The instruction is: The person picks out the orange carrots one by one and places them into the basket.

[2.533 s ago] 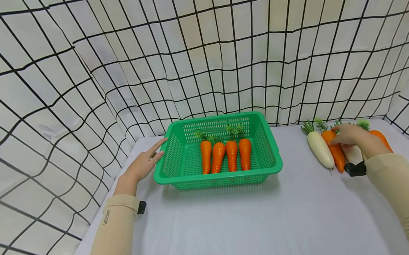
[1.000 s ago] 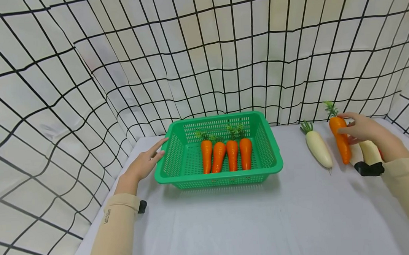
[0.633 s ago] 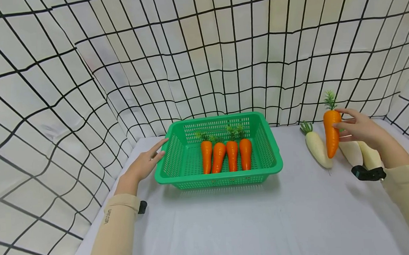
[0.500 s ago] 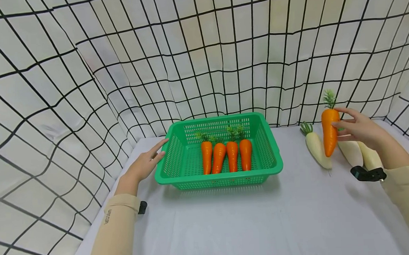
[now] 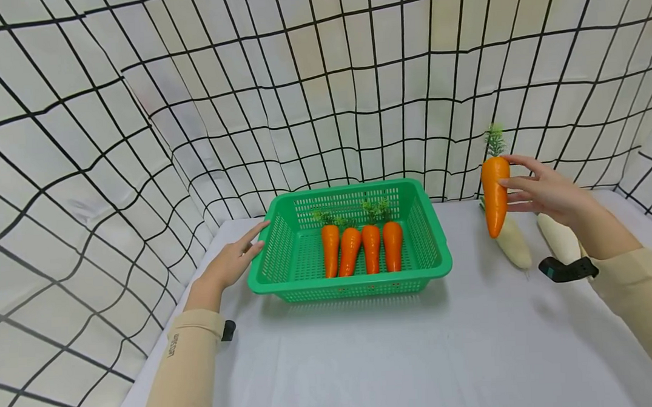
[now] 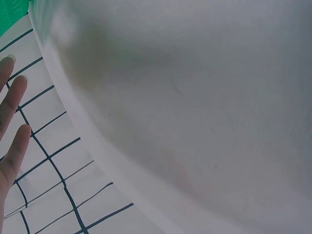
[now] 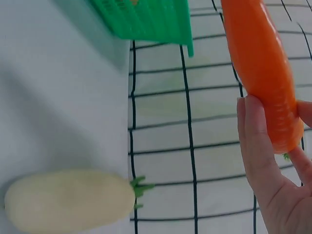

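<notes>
White cloth ruled with a black grid fills the backdrop [image 5: 364, 83] from 9 o'clock round through 12 to 3 in the head view, and a white-covered table [image 5: 365, 359] spreads toward 6 o'clock. On it, a little below centre, sits a green plastic basket [image 5: 351, 284]. At 8 o'clock the person's left hand [image 5: 227, 265] has its fingers extended beside the basket's 9 o'clock end; the fingertips are at the rim, though firm contact is hard to confirm, and that grip is released. At 3 o'clock the right hand [image 5: 550, 197] has its grip closed on a held carrot [image 5: 494, 193], thumb and fingers pinching near the leafy end. The carrot hangs in the air, leaves toward 12, tip toward 6, overlapping one white radish [image 5: 515, 247] on the table; a second radish [image 5: 559, 239] lies past it, partly behind the right arm. Inside the basket, four orange carrots [image 5: 351, 251] lie side by side, leaves toward 12. The step in hand looks like carrying the lifted carrot; the next move probably calls for a steady pinch toward 9 o'clock, clearing the basket's rim before lowering it beside the row.
</notes>
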### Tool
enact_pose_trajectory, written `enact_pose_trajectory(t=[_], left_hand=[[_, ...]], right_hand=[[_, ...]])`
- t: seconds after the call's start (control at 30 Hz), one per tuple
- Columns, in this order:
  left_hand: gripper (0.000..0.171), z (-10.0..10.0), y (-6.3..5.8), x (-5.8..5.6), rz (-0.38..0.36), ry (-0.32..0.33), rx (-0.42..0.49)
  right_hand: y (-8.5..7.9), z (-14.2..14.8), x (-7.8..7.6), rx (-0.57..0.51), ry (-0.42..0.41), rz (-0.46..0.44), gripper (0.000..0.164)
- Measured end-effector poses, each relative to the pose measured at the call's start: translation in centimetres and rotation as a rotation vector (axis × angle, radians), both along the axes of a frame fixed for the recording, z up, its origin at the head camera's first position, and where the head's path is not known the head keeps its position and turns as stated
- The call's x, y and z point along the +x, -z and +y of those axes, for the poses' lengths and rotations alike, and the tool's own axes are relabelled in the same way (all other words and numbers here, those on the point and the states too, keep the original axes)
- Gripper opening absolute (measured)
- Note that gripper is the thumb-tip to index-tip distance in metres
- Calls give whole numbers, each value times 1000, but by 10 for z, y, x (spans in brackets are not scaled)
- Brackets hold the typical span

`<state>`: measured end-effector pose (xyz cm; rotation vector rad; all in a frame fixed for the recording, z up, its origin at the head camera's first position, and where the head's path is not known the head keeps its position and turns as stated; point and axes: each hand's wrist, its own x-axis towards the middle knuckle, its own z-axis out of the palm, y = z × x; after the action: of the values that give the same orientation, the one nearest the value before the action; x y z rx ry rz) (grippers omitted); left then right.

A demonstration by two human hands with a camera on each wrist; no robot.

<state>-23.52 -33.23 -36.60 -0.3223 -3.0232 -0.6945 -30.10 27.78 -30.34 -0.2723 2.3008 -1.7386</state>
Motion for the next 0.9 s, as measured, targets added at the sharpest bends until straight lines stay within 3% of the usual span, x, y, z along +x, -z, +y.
enact_pose_trajectory(t=[0.37,0.9], left_hand=[[60,0,0,-1,-1,0,-1],[60,0,-1,-1,-10,-10,-3]], right_hand=[[-21,-54,-5,-50,-83,16,72],[-28,-112,-19,-52,-176,7,68]])
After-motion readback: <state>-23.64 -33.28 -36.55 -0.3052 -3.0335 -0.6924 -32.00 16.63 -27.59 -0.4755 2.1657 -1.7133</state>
